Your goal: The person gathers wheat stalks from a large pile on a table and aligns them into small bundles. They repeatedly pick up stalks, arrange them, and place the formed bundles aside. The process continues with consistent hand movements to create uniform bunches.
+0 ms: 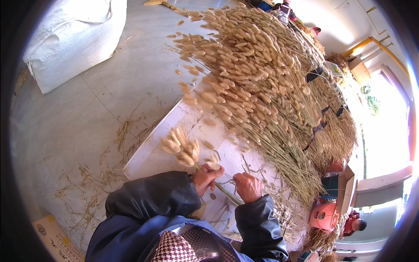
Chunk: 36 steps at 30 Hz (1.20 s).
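Note:
My left hand (207,178) is closed around the stems of a small bunch of dried bunny-tail grass (181,147), whose fluffy tan heads point up and left. One more head stands at its fingertips. Just to the right, my right hand (247,186) has its thumb and fingers pinched together near the stems; whether a stem is between them cannot be told. The green-tan stems run down to the right, below both hands. A large pile of the same dried grass (248,78) covers the far and right part of the white board (150,144).
A white woven sack (75,42) stands at the upper left. Stem scraps litter the floor (86,186). A cardboard box (57,239) is at the lower left. Right are a pink bucket (324,216) and a person (355,224); other people are at the top right.

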Available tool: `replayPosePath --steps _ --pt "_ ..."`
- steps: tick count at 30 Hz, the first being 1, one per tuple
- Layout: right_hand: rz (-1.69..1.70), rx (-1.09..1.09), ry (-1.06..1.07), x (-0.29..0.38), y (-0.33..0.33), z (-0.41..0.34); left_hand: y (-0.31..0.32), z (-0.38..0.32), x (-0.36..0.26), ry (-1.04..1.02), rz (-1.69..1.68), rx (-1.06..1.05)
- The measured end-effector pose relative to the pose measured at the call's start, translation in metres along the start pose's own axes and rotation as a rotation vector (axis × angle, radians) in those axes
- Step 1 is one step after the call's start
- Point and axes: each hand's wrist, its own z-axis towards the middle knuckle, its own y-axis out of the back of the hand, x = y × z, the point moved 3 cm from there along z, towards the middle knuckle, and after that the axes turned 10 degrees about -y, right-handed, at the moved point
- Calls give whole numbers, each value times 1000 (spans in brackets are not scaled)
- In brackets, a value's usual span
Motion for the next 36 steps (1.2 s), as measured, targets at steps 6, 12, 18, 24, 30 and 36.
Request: replayPosePath --steps 6,12,18,24,30,36 --pt "160 -20 -42 -4 1 41 4 3 5 54 29 -37" --pt "-71 86 -82 8 -35 55 2 1 1 43 38 -59" --pt "341 -186 -64 6 -4 25 0 0 0 22 16 -94" --pt "184 -169 -20 17 -4 -4 0 1 0 5 29 -87" --pt "3 -140 -17 14 -13 -7 1 0 -1 20 75 -48" --pt "41 -220 21 12 -8 -10 0 1 -2 13 88 -66"
